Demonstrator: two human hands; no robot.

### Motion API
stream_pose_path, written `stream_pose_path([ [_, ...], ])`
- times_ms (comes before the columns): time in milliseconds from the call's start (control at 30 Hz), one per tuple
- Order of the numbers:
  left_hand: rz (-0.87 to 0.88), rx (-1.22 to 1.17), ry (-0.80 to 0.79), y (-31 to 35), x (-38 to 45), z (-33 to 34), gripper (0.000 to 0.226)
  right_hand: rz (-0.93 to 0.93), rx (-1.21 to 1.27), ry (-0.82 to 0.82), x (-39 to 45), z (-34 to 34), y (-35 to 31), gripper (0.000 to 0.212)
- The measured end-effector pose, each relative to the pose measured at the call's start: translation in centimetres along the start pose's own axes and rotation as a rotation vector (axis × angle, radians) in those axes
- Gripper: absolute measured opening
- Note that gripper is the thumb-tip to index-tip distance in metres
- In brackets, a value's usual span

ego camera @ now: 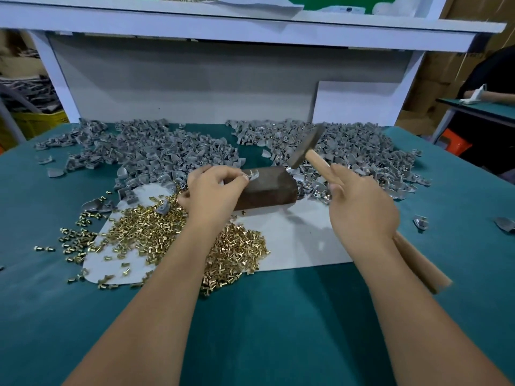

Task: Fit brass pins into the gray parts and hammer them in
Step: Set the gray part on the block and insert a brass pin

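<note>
On the brown block [267, 188] at counter centre, the left hand [214, 193] pinches a gray part [253, 175] in place; the right hand [362, 207] grips the raised hammer [306, 146]. Hammering step is in hand (brass pins [167, 232] heaped nearby); next, a square blow clear of fingertips.

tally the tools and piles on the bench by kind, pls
Hammer: 1
Brown block: 1
White sheet: 1
Gray part piles: 2
Brass pin pile: 1
Total: 6
</note>
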State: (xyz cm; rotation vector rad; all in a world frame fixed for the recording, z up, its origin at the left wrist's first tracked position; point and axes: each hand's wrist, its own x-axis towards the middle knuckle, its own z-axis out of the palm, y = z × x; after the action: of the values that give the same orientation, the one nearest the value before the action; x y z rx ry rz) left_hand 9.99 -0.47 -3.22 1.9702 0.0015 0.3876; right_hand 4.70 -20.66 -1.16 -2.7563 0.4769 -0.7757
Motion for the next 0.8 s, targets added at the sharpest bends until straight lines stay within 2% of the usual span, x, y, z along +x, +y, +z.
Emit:
stream_pose_path([
  [200, 0.029, -0.108, -0.036, 0.5, -0.5, -0.4, 0.013, 0.143, -0.008, -0.019, 0.6, 0.9, 2.5, 0.022],
  [367, 0.041, -0.140, -0.026, 0.6, -0.5, -0.5, 0.018, 0.202, 0.014, -0.069, 0.5, 1.0, 2.6, 0.022],
  [467, 0.038, -0.149, -0.023, 0.6, -0.6, -0.5, 0.020, 0.158, -0.075, -0.062, 0.4, 0.8, 2.3, 0.023],
  [533, 0.051, -0.142, -0.024, 0.5, -0.6, -0.5, 0.021, 0.044, -0.101, 0.065, 0.3, 0.8, 1.8, 0.025],
  [600, 0.070, -0.112, -0.032, 0.5, -0.8, -0.5, 0.019, -0.076, 0.119, 0.126, -0.1, 0.7, 0.4, 0.025],
  [633, 0.081, -0.101, -0.040, 0.5, -0.8, -0.4, 0.018, -0.126, 0.292, 0.070, -0.3, 0.7, -0.6, 0.027],
  [733, 0.105, -0.071, -0.079, 0.5, -0.8, -0.4, 0.017, -0.192, 0.744, -0.283, -1.0, 1.4, -3.5, 0.036],
  [800, 0.135, -0.035, -0.105, 0.7, -0.9, -0.4, 0.016, -0.220, 0.866, -0.394, -0.8, 1.8, -4.7, 0.033],
])
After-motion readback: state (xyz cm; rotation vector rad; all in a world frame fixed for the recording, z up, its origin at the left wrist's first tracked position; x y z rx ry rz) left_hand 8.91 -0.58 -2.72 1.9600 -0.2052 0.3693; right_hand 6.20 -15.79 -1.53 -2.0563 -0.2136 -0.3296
